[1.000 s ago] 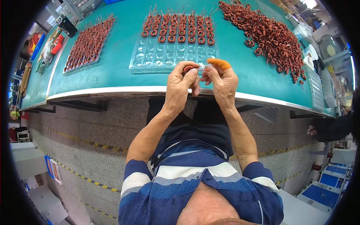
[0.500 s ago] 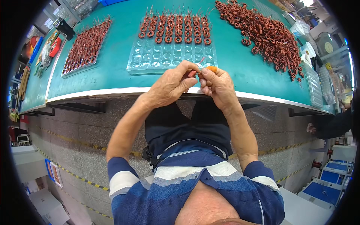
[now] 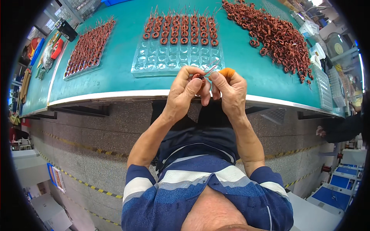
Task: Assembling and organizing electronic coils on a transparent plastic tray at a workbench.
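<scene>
Head view. Left hand (image 3: 185,90): thumb and fingers clamped on a red-brown ring (image 3: 197,77), held at the near side of the clear tray (image 3: 138,70). Right hand (image 3: 232,90): just beside it, orange finger cover (image 3: 227,72) on, fingertips pinched at the ring's thin wires (image 3: 211,69). Similar rings fill the tray's far rows; a loose pile (image 3: 273,40) lies right.

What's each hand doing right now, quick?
Left hand: closed, holding a reddish-brown ring coil.
Right hand: closed, seemingly pinching the coil's wire.

Factory workshop, green workbench (image 3: 119,54), heaped coils (image 3: 278,40)
</scene>
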The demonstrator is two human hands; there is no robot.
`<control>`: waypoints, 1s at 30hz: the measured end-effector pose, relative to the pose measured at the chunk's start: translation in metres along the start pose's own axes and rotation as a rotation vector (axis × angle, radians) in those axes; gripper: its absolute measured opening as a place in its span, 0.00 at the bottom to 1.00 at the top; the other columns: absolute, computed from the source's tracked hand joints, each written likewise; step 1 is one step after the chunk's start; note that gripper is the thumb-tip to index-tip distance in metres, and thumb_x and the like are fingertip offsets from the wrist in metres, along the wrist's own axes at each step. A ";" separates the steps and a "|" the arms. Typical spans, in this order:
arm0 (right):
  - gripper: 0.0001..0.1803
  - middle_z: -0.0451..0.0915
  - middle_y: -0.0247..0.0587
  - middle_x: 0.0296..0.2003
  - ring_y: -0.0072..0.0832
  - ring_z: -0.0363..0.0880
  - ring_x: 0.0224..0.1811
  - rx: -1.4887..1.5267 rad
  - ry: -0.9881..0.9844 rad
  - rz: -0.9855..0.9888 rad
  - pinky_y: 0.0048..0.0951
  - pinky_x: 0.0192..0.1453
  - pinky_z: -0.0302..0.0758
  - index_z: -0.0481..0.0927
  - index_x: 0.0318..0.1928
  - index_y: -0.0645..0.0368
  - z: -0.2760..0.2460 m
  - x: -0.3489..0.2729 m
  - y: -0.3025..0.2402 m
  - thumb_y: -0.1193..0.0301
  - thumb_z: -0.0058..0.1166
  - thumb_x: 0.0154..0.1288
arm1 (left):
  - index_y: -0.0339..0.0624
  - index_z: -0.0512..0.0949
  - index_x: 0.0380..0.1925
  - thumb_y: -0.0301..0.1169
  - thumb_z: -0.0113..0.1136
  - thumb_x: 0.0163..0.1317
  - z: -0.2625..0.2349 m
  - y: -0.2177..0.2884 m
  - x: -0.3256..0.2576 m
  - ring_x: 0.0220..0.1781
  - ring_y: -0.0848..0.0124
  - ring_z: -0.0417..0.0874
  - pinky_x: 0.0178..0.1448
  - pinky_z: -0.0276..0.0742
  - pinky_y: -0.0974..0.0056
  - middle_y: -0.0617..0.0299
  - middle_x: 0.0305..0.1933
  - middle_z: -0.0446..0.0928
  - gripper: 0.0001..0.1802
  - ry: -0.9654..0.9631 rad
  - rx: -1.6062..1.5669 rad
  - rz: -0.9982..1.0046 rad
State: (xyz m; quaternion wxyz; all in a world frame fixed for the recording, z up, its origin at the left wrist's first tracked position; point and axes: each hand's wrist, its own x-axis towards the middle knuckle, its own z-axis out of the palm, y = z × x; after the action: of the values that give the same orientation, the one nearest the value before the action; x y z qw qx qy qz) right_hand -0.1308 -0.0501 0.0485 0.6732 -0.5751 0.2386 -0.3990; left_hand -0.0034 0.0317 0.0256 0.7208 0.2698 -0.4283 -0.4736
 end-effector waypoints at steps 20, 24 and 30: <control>0.19 0.78 0.34 0.26 0.17 0.73 0.23 0.324 0.025 0.099 0.17 0.27 0.68 0.80 0.38 0.65 0.001 0.013 0.030 0.59 0.51 0.72 | 0.38 0.71 0.43 0.33 0.45 0.73 -0.003 -0.010 0.001 0.19 0.78 0.66 0.23 0.61 0.73 0.68 0.20 0.64 0.10 0.324 0.067 -0.209; 0.18 0.78 0.33 0.25 0.17 0.73 0.23 0.174 -0.010 0.080 0.17 0.26 0.68 0.80 0.38 0.65 -0.007 0.015 0.031 0.59 0.51 0.72 | 0.39 0.69 0.45 0.33 0.45 0.73 -0.007 -0.004 0.000 0.19 0.79 0.64 0.23 0.61 0.74 0.67 0.21 0.64 0.10 0.271 0.047 -0.220; 0.15 0.80 0.35 0.28 0.18 0.76 0.25 0.265 -0.134 0.270 0.17 0.26 0.69 0.81 0.39 0.64 -0.021 0.020 0.030 0.62 0.51 0.71 | 0.44 0.69 0.41 0.33 0.48 0.71 -0.001 -0.004 -0.001 0.21 0.79 0.63 0.22 0.62 0.74 0.67 0.23 0.63 0.06 0.271 -0.057 -0.201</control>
State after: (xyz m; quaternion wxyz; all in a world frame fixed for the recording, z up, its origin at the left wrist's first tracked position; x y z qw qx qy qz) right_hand -0.1280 -0.0779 0.0176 0.8046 -0.4697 0.2137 -0.2940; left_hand -0.0046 0.0312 0.0212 0.7283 0.3523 -0.2842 -0.5145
